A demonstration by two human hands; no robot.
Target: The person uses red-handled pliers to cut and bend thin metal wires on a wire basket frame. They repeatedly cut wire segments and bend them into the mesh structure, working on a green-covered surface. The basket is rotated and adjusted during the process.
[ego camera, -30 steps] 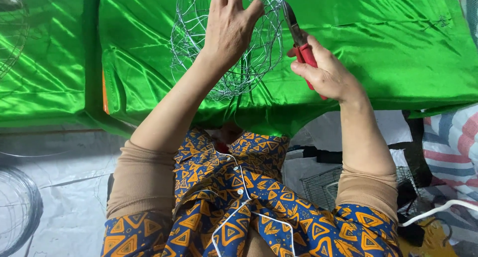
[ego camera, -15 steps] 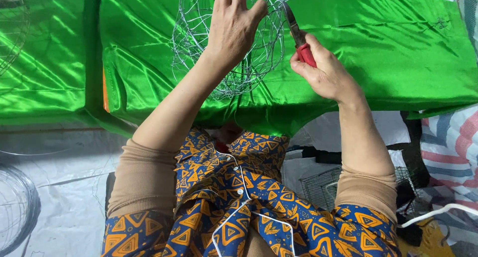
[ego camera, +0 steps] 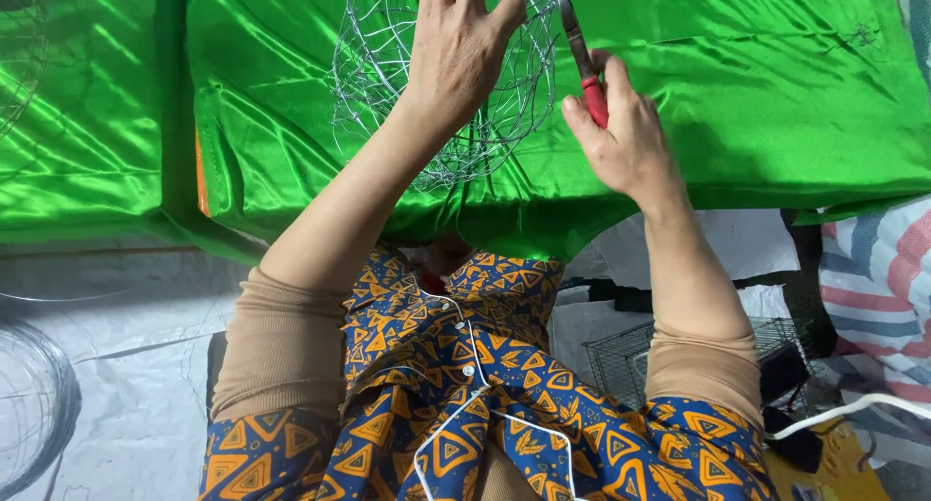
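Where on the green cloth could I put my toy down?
Bare green cloth lies right of the right hand and pliers, and left of the wire basket. Under the left hand it is crowded.
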